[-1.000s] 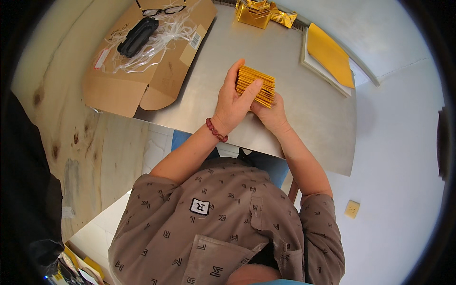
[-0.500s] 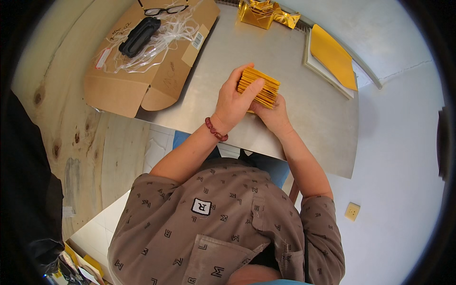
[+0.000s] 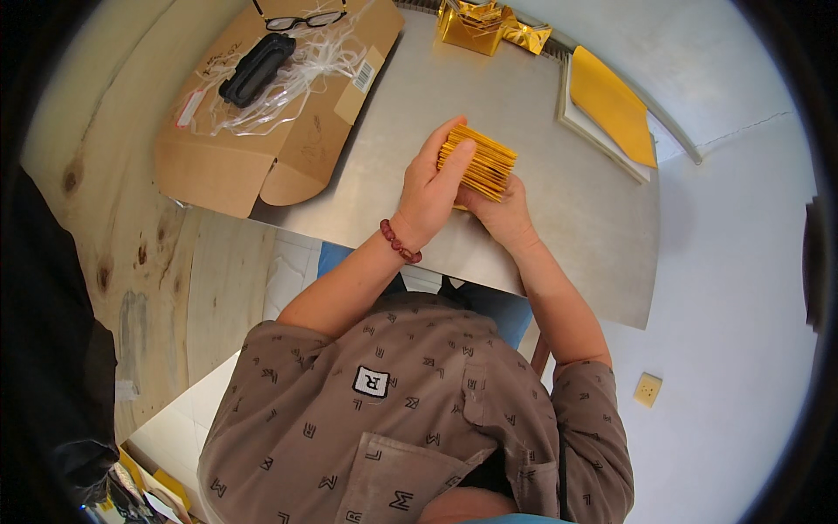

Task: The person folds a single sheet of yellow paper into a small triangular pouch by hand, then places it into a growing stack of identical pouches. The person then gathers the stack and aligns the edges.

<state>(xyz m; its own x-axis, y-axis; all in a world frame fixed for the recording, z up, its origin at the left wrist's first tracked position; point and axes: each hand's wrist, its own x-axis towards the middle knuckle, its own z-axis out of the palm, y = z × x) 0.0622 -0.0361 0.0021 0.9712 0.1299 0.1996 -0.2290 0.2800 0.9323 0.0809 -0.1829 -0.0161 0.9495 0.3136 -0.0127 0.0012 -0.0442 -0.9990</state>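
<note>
A thick stack of gold foil sheets (image 3: 485, 164) is held between my two hands above the metal table, its layered edges facing up. My left hand (image 3: 425, 185), with a dark red bead bracelet (image 3: 400, 242) at the wrist, closes round the stack's left side, the thumb lying along the layers. At the lower right, my right hand (image 3: 504, 212) grips the stack from beneath; most of its fingers are hidden behind the sheets.
On the left lies a cardboard box (image 3: 305, 166), bearing clear plastic strips, a black case (image 3: 257, 70) and eyeglasses (image 3: 301, 19). Crumpled gold foil pieces (image 3: 471, 31) sit at the table's (image 3: 594, 236) far edge. A yellow sheet (image 3: 611, 105) rests on a white pad at right.
My left thumb has drawn back slightly to the left across the layered edges, uncovering more of them. The stack and my right hand stay almost in place.
</note>
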